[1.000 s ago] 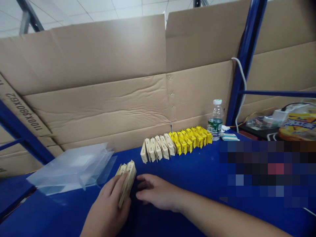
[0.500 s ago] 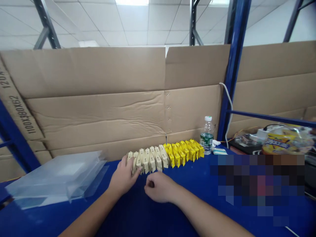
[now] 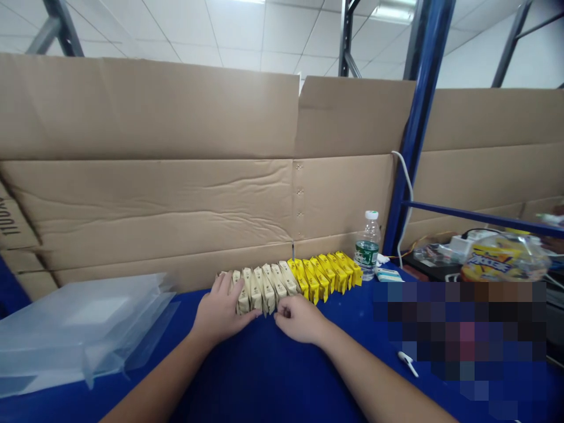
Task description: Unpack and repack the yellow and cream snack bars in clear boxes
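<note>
A row of small beige packets (image 3: 268,289) stands upright, pressed side by side, on the blue table (image 3: 259,376). It continues on the right into a row of yellow packets (image 3: 329,276). My left hand (image 3: 220,311) lies over the left end of the beige row, fingers spread and touching the packets, its thumb along their front. My right hand (image 3: 304,320) is curled closed at the front of the beige row's right part. Nothing shows in its fingers; the fingertips are partly hidden.
Clear plastic sheets or bags (image 3: 88,323) lie on the left. A water bottle (image 3: 367,252) stands beyond the yellow packets. Behind is a cardboard wall (image 3: 176,194), with a blue post (image 3: 405,164) at right. A yellow snack package (image 3: 489,261) and a small white object (image 3: 409,364) lie on the right.
My right hand has moved slightly right and closer to the packets. My left hand stays at the left end, its thumb reaching further along the front. The view has shifted a little.
</note>
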`<state>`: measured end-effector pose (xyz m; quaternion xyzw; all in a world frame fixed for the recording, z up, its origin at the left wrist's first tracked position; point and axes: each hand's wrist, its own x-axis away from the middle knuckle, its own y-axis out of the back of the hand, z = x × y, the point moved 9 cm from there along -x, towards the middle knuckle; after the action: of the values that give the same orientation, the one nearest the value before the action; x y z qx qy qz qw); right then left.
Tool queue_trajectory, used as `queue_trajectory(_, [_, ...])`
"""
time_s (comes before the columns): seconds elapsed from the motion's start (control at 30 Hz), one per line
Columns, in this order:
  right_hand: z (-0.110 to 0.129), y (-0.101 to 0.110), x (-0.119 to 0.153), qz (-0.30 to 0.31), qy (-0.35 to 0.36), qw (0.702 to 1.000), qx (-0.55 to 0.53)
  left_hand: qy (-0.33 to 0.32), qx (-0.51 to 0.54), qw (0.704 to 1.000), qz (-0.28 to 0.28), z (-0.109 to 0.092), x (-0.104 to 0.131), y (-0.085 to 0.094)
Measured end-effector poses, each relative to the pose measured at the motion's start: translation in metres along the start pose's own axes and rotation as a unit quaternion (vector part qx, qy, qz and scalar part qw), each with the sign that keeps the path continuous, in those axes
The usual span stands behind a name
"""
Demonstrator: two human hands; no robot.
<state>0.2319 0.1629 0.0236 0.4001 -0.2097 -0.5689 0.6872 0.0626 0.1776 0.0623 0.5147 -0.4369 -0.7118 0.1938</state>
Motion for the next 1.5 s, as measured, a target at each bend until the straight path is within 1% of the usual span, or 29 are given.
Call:
queue_trajectory(0.13, [-0.001, -0.004, -0.008, 0.004, 0.012, 1.000, 0.002, -0.019, 0.011, 1.000, 0.000, 0.003, 0.000, -0.001])
queue_trajectory(0.27, [0.004, -0.006, -0.009, 0.001, 0.028, 0.999, 0.026, -0.033, 0.020, 0.999, -0.001, 0.008, 0.002, -0.003])
queue_trajectory(0.4, [0.012, -0.005, -0.004, 0.001, 0.047, 0.997, 0.054, -0.037, 0.014, 0.999, -0.017, 0.008, 0.005, 0.004])
queue_trajectory(0.5, [0.020, -0.004, 0.002, 0.009, 0.064, 0.995, 0.069, -0.045, -0.005, 0.998, -0.039, -0.004, 0.011, 0.020])
queue_trajectory(0.57, [0.027, -0.005, 0.007, 0.018, 0.081, 0.994, 0.077, -0.061, -0.016, 0.996, -0.060, -0.016, 0.020, 0.038])
queue_trajectory(0.67, [0.043, -0.009, 0.016, 0.031, 0.114, 0.989, 0.084, -0.109, -0.006, 0.990, -0.086, -0.035, 0.040, 0.067])
queue_trajectory(0.7, [0.048, -0.011, 0.019, 0.035, 0.125, 0.988, 0.085, -0.127, 0.006, 0.989, -0.081, -0.041, 0.047, 0.075])
queue_trajectory(0.77, [0.058, -0.015, 0.024, 0.045, 0.144, 0.985, 0.087, -0.152, 0.044, 0.986, -0.048, -0.046, 0.060, 0.083])
queue_trajectory(0.8, [0.062, -0.017, 0.026, 0.051, 0.153, 0.983, 0.087, -0.155, 0.066, 0.985, -0.023, -0.047, 0.066, 0.084])
queue_trajectory(0.87, [0.068, -0.022, 0.030, 0.062, 0.165, 0.980, 0.086, -0.136, 0.118, 0.983, 0.040, -0.045, 0.076, 0.076])
queue_trajectory(0.97, [0.070, -0.027, 0.034, 0.074, 0.165, 0.980, 0.084, -0.057, 0.205, 0.967, 0.136, -0.036, 0.086, 0.052])
queue_trajectory(1.03, [0.068, -0.028, 0.034, 0.077, 0.152, 0.982, 0.081, -0.018, 0.227, 0.957, 0.180, -0.034, 0.089, 0.037])
queue_trajectory(1.07, [0.067, -0.029, 0.034, 0.078, 0.145, 0.983, 0.080, -0.011, 0.223, 0.955, 0.194, -0.034, 0.090, 0.033])
queue_trajectory(1.17, [0.064, -0.030, 0.034, 0.082, 0.126, 0.986, 0.075, -0.018, 0.204, 0.954, 0.220, -0.037, 0.090, 0.027])
queue_trajectory(1.3, [0.062, -0.030, 0.033, 0.083, 0.110, 0.988, 0.068, -0.018, 0.207, 0.950, 0.235, -0.035, 0.092, 0.029])
queue_trajectory(1.37, [0.062, -0.029, 0.032, 0.083, 0.107, 0.989, 0.063, -0.018, 0.212, 0.949, 0.232, -0.034, 0.093, 0.032])
queue_trajectory(1.5, [0.062, -0.030, 0.033, 0.085, 0.106, 0.989, 0.055, -0.019, 0.227, 0.953, 0.202, -0.032, 0.092, 0.038])
